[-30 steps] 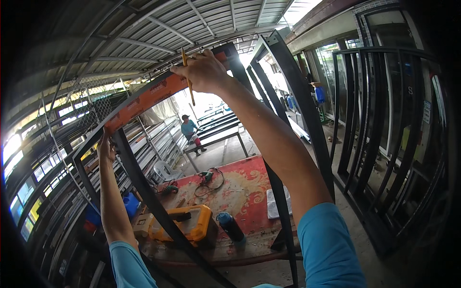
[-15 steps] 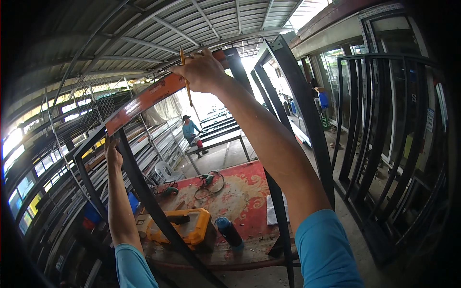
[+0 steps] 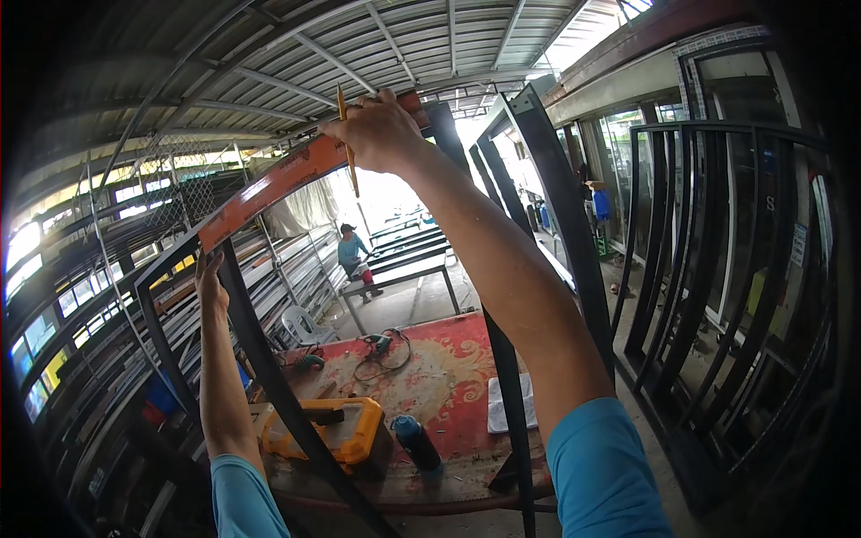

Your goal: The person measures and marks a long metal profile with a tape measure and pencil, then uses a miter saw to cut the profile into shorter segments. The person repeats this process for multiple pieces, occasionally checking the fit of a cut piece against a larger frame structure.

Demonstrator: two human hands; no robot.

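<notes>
In front of me stands a tall dark metal frame [image 3: 266, 366]. A long orange bar [image 3: 278, 183] lies along its top member, slanting up to the right. My right hand [image 3: 384, 133] grips over the bar near its upper end, a thin yellow-brown pencil [image 3: 352, 169] held upright between the fingers. At the bar's lower left end, my left hand [image 3: 211, 285] is closed against the frame's corner, fingers pointing up; the frame partly hides its grip.
Beyond the frame is a red patterned table [image 3: 430, 359] with a yellow tool case [image 3: 354, 432], a dark blue bottle [image 3: 416, 443], a corded power tool [image 3: 378, 344] and paper [image 3: 510, 403]. More dark frames [image 3: 708, 260] lean at right. A person [image 3: 352, 251] sits farther back; metal lengths [image 3: 161, 296] fill the left racks.
The view has shifted slightly, so the table and its things appear a little farther left. Both hands keep their places on the frame and bar, and the pencil stays in my right hand.
</notes>
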